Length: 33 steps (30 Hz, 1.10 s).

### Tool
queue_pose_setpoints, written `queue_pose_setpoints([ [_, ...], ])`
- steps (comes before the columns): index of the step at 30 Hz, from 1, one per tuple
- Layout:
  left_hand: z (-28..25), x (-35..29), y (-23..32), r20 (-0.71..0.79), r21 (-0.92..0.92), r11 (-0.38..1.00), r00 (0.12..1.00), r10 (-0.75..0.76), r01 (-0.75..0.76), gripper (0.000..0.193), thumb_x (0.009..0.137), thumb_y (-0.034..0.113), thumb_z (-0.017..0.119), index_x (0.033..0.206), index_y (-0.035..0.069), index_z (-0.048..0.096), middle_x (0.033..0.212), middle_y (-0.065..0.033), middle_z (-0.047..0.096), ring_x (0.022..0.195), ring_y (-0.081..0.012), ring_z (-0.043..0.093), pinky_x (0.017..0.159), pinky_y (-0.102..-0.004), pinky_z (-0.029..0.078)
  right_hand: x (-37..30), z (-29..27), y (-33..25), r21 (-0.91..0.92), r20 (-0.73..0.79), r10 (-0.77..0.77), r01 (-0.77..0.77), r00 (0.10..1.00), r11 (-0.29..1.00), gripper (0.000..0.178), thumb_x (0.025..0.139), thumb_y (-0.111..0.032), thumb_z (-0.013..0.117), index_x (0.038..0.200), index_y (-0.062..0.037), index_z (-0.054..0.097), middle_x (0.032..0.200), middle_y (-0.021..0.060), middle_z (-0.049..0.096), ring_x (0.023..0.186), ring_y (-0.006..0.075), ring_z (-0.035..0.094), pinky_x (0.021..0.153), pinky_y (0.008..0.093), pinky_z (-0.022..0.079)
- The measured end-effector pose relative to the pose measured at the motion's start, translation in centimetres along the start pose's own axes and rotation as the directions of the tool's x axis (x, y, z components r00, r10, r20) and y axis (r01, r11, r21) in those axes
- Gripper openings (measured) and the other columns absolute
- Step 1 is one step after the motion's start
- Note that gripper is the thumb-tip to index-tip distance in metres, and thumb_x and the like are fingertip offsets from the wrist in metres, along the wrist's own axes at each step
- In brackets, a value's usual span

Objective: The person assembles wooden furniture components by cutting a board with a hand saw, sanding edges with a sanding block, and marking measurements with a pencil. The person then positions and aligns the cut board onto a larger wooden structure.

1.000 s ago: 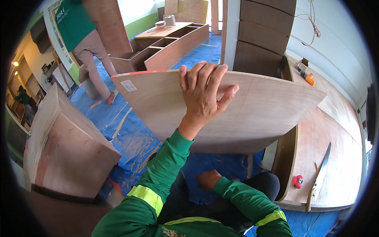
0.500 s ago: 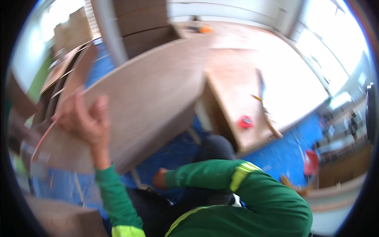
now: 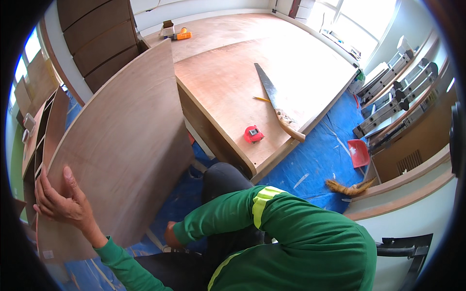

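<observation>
A large brown plywood panel [image 3: 121, 126] stands tilted on its edge at my left, with its long curving rim upward. My left hand [image 3: 68, 201] grips that rim near its lower left end, fingers at the edge and thumb on the broad face. Low beside my bent knee is my right hand [image 3: 172, 235], close to the panel's bottom edge; its fingers are hidden. On the plywood-topped platform [image 3: 213, 63] ahead lie a handsaw [image 3: 270, 89] with a wooden handle, a yellow pencil [image 3: 261, 99] and a red tape measure [image 3: 253, 134].
An orange power tool [image 3: 182, 34] lies on the platform's far left, before brown drawers [image 3: 99, 39]. Blue sheeting [image 3: 315, 145] covers the floor. To the right are a red dustpan [image 3: 358, 153], a brush [image 3: 349, 186] and ladders [image 3: 395, 92]. Long shelving [image 3: 46, 126] lies at far left.
My view has swung right and steadied, so the platform and panel sit farther left in the picture. My left hand stays by the panel's rim, its fingers now clear. The right hand remains low by my knee.
</observation>
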<state>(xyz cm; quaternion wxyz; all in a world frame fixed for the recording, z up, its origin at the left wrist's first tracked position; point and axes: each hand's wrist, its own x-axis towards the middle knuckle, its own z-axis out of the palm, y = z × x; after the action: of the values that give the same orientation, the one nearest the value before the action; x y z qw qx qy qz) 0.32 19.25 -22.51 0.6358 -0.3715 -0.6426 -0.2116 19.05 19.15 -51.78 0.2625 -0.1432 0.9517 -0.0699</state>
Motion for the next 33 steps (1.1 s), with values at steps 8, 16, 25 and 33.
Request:
queue_pose_setpoints([
  [8,0.48,-0.3,-0.14,0.005,-0.004,1.0,1.0,-0.009,0.009,0.053,0.101,0.057,0.071,0.142,0.023,0.069,0.137,0.0029,0.07,0.132,-0.0211,0.063,0.117,-0.0592,0.037,0.59,0.44,0.27,-0.029,-0.01,0.025,-0.025,1.0,0.999,0.026,0.09,-0.033,0.08,0.109,-0.0173,0.086,0.11,0.006,0.08,0.1,0.0308,0.077,0.082,0.0536,0.055],
  [16,0.38,-0.05,-0.21,-0.006,0.002,1.0,1.0,0.003,-0.003,0.052,0.102,0.057,0.071,0.141,0.024,0.07,0.135,0.0011,0.07,0.13,-0.0226,0.064,0.114,-0.0598,0.039,0.59,-0.15,0.1,-0.022,0.036,0.022,-0.021,0.999,1.0,0.028,0.092,-0.036,0.079,0.111,-0.017,0.085,0.11,0.005,0.08,0.1,0.0297,0.076,0.083,0.0532,0.054],
  [25,0.36,-0.11,-0.37,-0.007,-0.003,1.0,1.0,0.009,-0.009,0.053,0.102,0.059,0.07,0.142,0.024,0.069,0.136,0.0006,0.07,0.131,-0.0229,0.064,0.115,-0.0593,0.038,0.56,0.07,0.34,-0.034,0.016,-0.015,0.016,1.0,0.999,0.031,0.095,-0.037,0.073,0.112,-0.0146,0.085,0.109,0.0086,0.08,0.096,0.0331,0.077,0.072,0.0582,0.056],
  [33,0.27,-0.02,-0.16,-0.013,0.002,1.0,1.0,0.003,-0.003,0.052,0.102,0.057,0.071,0.142,0.024,0.069,0.136,0.0008,0.07,0.131,-0.0225,0.064,0.115,-0.0584,0.038,0.26,0.14,0.51,-0.066,0.03,-0.028,0.03,0.999,0.997,0.031,0.095,-0.037,0.071,0.113,-0.0156,0.085,0.11,0.0098,0.08,0.099,0.0327,0.078,0.076,0.0586,0.057],
])
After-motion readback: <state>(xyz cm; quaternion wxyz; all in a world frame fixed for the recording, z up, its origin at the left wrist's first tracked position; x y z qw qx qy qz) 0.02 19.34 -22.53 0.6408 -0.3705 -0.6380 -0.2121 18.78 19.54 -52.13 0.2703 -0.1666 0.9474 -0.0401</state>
